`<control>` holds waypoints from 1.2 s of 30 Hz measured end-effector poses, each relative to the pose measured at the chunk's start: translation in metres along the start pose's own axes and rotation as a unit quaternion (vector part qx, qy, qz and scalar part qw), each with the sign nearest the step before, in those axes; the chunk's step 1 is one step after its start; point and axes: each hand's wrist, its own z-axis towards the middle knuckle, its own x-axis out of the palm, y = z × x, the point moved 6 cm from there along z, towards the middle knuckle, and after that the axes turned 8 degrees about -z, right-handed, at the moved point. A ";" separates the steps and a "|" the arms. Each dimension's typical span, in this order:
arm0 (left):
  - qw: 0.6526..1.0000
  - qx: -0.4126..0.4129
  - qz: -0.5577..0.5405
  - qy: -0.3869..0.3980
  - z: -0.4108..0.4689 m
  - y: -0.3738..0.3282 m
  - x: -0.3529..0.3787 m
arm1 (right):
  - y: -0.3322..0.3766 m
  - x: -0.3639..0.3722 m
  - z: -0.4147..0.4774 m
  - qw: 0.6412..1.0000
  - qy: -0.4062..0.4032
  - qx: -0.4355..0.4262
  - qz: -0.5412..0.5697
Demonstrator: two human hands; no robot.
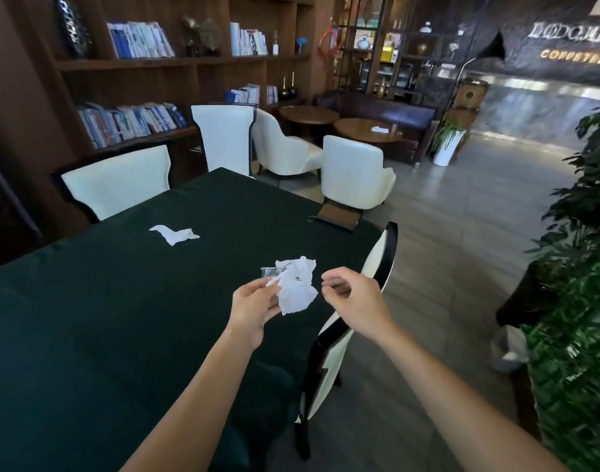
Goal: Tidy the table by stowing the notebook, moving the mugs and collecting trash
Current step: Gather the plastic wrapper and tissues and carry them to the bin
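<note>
My left hand (254,310) holds a crumpled white paper tissue (296,287) above the right part of the dark green table (104,318). My right hand (354,298) hovers just right of the tissue, fingers loosely curled, holding nothing. A small clear glass cup (267,272) stands on the cloth behind the tissue, mostly hidden by it. A second crumpled white tissue (174,234) lies further back on the table. A brown notebook (336,216) rests at the table's far right edge.
White chairs with black frames stand around the table, one (346,335) right beside my hands. A bookshelf (138,80) fills the back wall. Green plants (578,301) crowd the right side, with a white bag (509,349) below them. Tiled floor (462,250) extends to the right.
</note>
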 end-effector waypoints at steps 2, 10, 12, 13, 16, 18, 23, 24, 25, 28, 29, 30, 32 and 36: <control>1.000 0.001 0.003 0.000 0.018 0.001 0.013 | -0.016 -0.006 0.018 1.000 -0.002 0.004 0.000; 0.998 -0.003 0.016 -0.055 0.089 0.021 0.072 | -0.093 -0.040 0.095 1.000 0.019 0.011 0.017; 0.997 0.002 0.010 -0.072 0.105 0.026 0.094 | -0.113 -0.051 0.118 0.999 0.031 -0.001 0.015; 0.996 0.004 0.004 -0.084 0.112 0.028 0.105 | -0.124 -0.057 0.130 0.999 0.039 -0.007 0.013; 0.994 0.011 -0.018 -0.110 0.131 0.036 0.135 | -0.153 -0.075 0.167 0.998 0.062 -0.021 0.008; 0.992 0.018 -0.015 -0.126 0.144 0.039 0.147 | -0.168 -0.083 0.190 0.996 0.082 -0.025 0.010; 0.978 0.047 -0.035 -0.200 0.163 0.035 0.145 | -0.185 -0.079 0.240 0.987 0.157 -0.046 0.002; 0.974 0.050 -0.038 -0.216 0.164 0.034 0.142 | -0.186 -0.074 0.247 0.985 0.167 -0.049 0.003; 0.971 0.053 -0.040 -0.232 0.166 0.034 0.138 | -0.187 -0.068 0.254 0.983 0.177 -0.052 0.007; 0.959 0.058 -0.047 -0.273 0.177 0.035 0.126 | -0.188 -0.044 0.274 0.976 0.211 -0.060 0.009; 0.956 0.058 -0.049 -0.284 0.181 0.036 0.122 | -0.188 -0.034 0.282 0.973 0.221 -0.062 0.004; 0.954 0.057 -0.046 -0.291 0.185 0.037 0.118 | -0.188 -0.024 0.290 0.971 0.231 -0.062 -0.004; 0.952 0.055 -0.036 -0.299 0.194 0.041 0.109 | -0.190 -0.003 0.304 0.966 0.254 -0.052 -0.016; 0.944 0.050 -0.051 -0.321 0.219 0.049 0.089 | -0.203 0.044 0.335 0.950 0.309 -0.014 -0.047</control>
